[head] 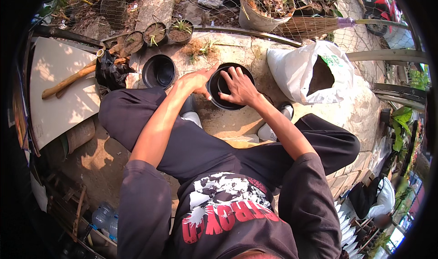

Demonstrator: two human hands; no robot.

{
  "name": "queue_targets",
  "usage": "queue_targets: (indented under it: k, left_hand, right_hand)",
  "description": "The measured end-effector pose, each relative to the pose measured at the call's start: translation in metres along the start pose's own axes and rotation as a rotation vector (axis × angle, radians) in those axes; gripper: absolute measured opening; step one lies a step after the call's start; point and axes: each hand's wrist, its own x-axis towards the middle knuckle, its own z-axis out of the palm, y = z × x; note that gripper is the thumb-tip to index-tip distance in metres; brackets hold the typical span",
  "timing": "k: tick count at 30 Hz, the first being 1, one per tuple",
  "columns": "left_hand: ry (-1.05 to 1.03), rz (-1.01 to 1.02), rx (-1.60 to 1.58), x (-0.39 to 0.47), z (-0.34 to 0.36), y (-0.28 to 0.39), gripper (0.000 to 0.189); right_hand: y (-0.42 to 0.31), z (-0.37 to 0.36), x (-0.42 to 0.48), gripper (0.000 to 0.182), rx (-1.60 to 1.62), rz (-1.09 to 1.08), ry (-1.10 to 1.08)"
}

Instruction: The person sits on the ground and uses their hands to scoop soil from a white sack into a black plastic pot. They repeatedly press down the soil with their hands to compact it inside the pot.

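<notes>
A round black plastic pot point(230, 103) stands on the concrete between my feet. My left hand point(196, 80) lies along the pot's left side, its thumb low and a finger stretched up by the rim. Whether it grips the rim or only rests there is unclear. My right hand point(240, 87) reaches over the pot from the right, with its fingers spread above the dark inside. Its fingertips look close to the inner base, though shadow blurs the contact. Left of my hands, a second black pot point(159, 71) stands upright, showing a dark, shiny inside.
A white sack point(285, 71) holding dark material gapes at the right. Uprooted plants point(200, 48) lie beyond the pots, near several small planted pots point(155, 34). A wooden-handled tool point(70, 83) rests on a pale board point(44, 117), beside a black plastic bag point(111, 72). Wire fencing point(205, 6) runs behind.
</notes>
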Motion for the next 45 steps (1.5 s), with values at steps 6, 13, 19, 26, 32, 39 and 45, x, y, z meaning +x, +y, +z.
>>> queue_targets:
  k: [6,13,19,26,32,39,45]
  left_hand:
    - [0.082,-0.087,0.061,-0.013,-0.036,0.030,0.156]
    - [0.406,0.511,-0.302,0.004,-0.066,0.102,0.151]
    - [0.592,0.678,-0.344,0.028,-0.078,0.154,0.115]
    - [0.467,0.715,-0.823,0.038,-0.068,0.183,0.106]
    - [0.498,0.777,-0.630,0.063,-0.046,0.203,0.118]
    - [0.302,0.441,-1.037,0.093,-0.028,0.231,0.134]
    - [0.075,-0.084,-1.528,0.131,0.045,0.229,0.122]
  right_hand:
    - [0.020,-0.097,0.004,0.086,0.176,-0.012,0.035]
    - [0.057,-0.189,-0.025,0.078,0.514,0.280,0.183]
    - [0.062,-0.226,-0.054,0.070,0.617,0.364,0.140]
    - [0.087,-0.281,-0.092,0.064,1.235,0.390,-0.042]
    - [0.119,-0.264,-0.121,0.075,1.378,0.394,-0.070]
    - [0.215,-0.302,-0.159,0.089,0.852,0.571,-0.019]
    - [0.255,-0.234,-0.171,0.078,0.051,0.604,-0.302]
